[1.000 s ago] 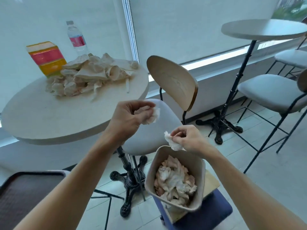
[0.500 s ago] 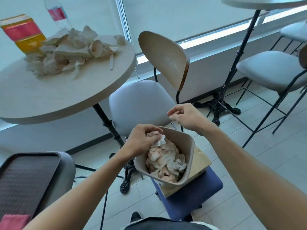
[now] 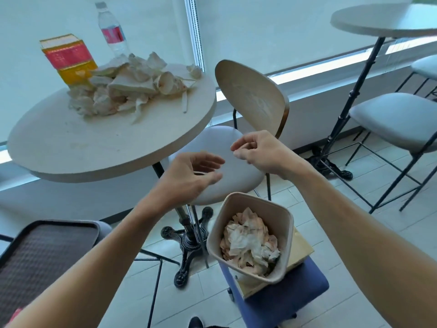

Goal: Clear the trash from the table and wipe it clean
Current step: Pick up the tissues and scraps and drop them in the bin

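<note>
Presently the trash pile is being left on the desk, up-left of both hands. Left hand, nearer, is spread, empty; right hand, loosely curled, seemingly empty.

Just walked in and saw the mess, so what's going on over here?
A person is clearing a round table of trash. Both hands are empty: the left hand is open and the right hand loosely curled, both raised between table and bin. The bin, on a blue stool, already holds crumpled tissues. A pile of tissues and paper scraps, a carton and a water bottle remain on the table.
</note>
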Demonstrator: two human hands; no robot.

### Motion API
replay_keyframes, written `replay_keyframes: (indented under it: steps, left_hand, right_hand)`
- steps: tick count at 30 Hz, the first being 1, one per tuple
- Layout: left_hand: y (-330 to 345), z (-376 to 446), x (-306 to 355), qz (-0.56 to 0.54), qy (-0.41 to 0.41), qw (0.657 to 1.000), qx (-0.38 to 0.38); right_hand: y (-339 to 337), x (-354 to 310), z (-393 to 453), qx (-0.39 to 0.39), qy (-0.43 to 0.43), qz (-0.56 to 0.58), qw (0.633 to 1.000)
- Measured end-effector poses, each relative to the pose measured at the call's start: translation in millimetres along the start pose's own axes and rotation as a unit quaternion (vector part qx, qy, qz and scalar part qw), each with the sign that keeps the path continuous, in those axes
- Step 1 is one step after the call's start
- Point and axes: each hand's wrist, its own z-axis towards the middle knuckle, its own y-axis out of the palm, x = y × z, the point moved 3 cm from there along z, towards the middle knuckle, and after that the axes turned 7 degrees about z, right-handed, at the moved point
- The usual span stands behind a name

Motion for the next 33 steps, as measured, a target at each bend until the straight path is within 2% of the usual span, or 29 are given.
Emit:
replay_keyframes:
  steps: [7, 14, 19, 24, 26, 29, 33]
  left_hand:
    - [-83.4, 2.3, 20.9, 0.013, 0.028, 0.997, 0.066]
    - [-149.2, 13.8, 5.1, 0.038, 0.028, 0.991, 0.122]
    - [-202.7, 30.5, -31.5, 0.082, 0.002, 0.978, 0.191]
    - [-253.2, 53.3, -79.7, 0.177, -0.044, 0.945, 0.273]
    - [-266.1, 61.2, -95.0, 0.227, -0.055, 0.934, 0.271]
    - [-276.7, 69.0, -111.9, 0.291, -0.074, 0.927, 0.226]
    - [-282.9, 71.5, -123.7, 0.305, -0.085, 0.93, 0.185]
  right_hand:
    - [16.3, -77.8, 38.3, 0.038, -0.097, 0.009, 0.995]
    - [60.0, -133.3, 81.2, 0.05, -0.157, -0.051, 0.985]
    - [90.9, -153.5, 114.0, 0.049, -0.155, -0.07, 0.984]
    - [119.2, -166.1, 141.4, 0.043, -0.141, -0.092, 0.985]
    - [129.3, -172.4, 147.3, 0.045, -0.149, -0.108, 0.982]
    - [146.2, -180.1, 153.0, 0.04, -0.164, -0.129, 0.977]
    - [169.4, -184.6, 163.2, 0.02, -0.159, -0.149, 0.976]
